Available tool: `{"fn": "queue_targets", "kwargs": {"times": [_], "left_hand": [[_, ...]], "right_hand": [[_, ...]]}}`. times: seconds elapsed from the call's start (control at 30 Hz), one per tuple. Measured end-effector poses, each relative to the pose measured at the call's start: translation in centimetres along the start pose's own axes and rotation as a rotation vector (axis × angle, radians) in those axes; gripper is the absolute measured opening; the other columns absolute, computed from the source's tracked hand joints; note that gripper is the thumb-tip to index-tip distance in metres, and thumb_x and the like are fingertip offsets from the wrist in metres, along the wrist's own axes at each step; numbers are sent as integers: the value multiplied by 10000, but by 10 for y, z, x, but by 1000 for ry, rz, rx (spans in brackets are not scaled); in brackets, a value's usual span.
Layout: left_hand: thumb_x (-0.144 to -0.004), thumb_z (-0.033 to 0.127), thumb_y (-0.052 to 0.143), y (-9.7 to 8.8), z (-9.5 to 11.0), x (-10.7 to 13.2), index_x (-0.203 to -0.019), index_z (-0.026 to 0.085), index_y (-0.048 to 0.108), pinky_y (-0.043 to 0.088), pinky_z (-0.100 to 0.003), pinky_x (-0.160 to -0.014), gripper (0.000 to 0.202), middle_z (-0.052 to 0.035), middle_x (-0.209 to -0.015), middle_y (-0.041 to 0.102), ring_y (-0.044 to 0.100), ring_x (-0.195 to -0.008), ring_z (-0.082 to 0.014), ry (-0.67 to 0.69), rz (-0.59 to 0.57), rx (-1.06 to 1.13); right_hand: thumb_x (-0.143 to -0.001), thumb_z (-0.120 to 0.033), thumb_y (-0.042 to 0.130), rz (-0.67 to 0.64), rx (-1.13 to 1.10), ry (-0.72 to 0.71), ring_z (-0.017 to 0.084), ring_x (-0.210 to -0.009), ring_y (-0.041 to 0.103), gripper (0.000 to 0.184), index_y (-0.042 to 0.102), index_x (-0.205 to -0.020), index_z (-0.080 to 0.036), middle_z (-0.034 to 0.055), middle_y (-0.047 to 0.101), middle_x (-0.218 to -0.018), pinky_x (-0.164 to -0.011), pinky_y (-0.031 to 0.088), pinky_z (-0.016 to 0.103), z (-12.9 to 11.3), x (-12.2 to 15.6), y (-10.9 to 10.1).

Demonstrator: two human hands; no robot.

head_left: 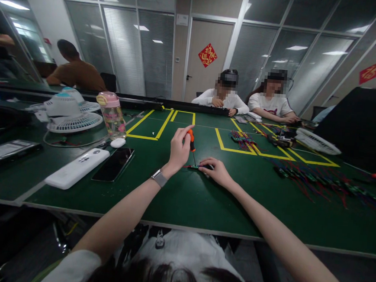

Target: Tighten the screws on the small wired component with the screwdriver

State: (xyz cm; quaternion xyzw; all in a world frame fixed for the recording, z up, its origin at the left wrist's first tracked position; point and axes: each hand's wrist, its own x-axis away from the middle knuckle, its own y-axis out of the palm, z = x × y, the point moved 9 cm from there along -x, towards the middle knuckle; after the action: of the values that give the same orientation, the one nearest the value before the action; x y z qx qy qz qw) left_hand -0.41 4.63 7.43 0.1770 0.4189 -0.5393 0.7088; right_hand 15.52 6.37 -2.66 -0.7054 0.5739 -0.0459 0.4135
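My left hand (178,149), with a watch on its wrist, grips the orange and black handle of a screwdriver (191,140). The screwdriver stands nearly upright, and its thin shaft runs down to a small green circuit board (193,167) on the table. Bent fingers of my right hand (216,171) are closed on the right end of that board. A dark part shows under these fingers, too small to make out. Red wire sticks out at the board's left end.
Left of my hands lie a black phone (113,164), a white power bank (78,168), a pink-lidded bottle (112,115) and a white fan (74,121). Wired circuit boards (328,182) spread out at right, with another bunch (243,139) inside yellow tape. Two people sit across the table.
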Motion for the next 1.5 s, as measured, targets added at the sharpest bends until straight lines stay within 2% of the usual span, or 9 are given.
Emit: {"fn": "queue_targets", "kwargs": {"times": [0.3,0.57,0.83,1.03,1.13,1.27,1.5], "left_hand": [[-934,169,372,-1,1,0,-1152,189,598,452,-281,-810,315,-57,-990,610,572,-903,-154,0,4,1],[-929,162,394,-1,1,0,-1164,183,590,449,-303,-910,307,-63,-1093,650,591,-1026,-159,6,-2,63],[-907,209,485,-1,0,0,-1124,191,609,477,-268,-779,250,-55,-990,639,589,-855,-138,12,28,26],[-892,244,534,-3,3,1,-1082,203,628,463,-269,-774,217,-42,-914,580,554,-821,-139,46,47,-22],[-915,258,488,-3,4,2,-1083,214,633,461,-267,-783,226,-46,-922,565,554,-842,-144,29,39,-22],[-953,223,373,-1,3,2,-1145,202,602,452,-283,-841,299,-63,-1027,590,563,-947,-157,19,9,18],[-953,217,351,-1,0,1,-1165,195,586,437,-298,-881,317,-68,-1084,603,565,-996,-168,24,1,34]], "right_hand": [[-770,-263,676,9,-2,5,207,-904,636,117,740,-841,-196,77,691,-960,-885,467,359,2,0,0],[-779,-276,667,1,5,-3,207,-908,633,129,739,-853,-198,76,689,-959,-885,464,358,2,0,0],[-779,-267,667,-2,7,-6,204,-907,630,128,733,-858,-191,79,685,-962,-881,463,356,2,-1,1],[-778,-268,666,0,7,-7,202,-908,632,126,731,-857,-195,74,686,-954,-882,464,354,4,-1,1],[-779,-271,665,0,8,-9,201,-905,632,129,732,-860,-197,72,687,-953,-881,464,352,3,-1,1],[-782,-266,662,-2,16,-7,201,-908,631,128,732,-860,-193,74,688,-957,-877,463,347,2,0,1],[-782,-263,658,-7,12,-12,203,-905,632,134,734,-865,-191,75,690,-955,-875,464,350,0,0,0]]}}
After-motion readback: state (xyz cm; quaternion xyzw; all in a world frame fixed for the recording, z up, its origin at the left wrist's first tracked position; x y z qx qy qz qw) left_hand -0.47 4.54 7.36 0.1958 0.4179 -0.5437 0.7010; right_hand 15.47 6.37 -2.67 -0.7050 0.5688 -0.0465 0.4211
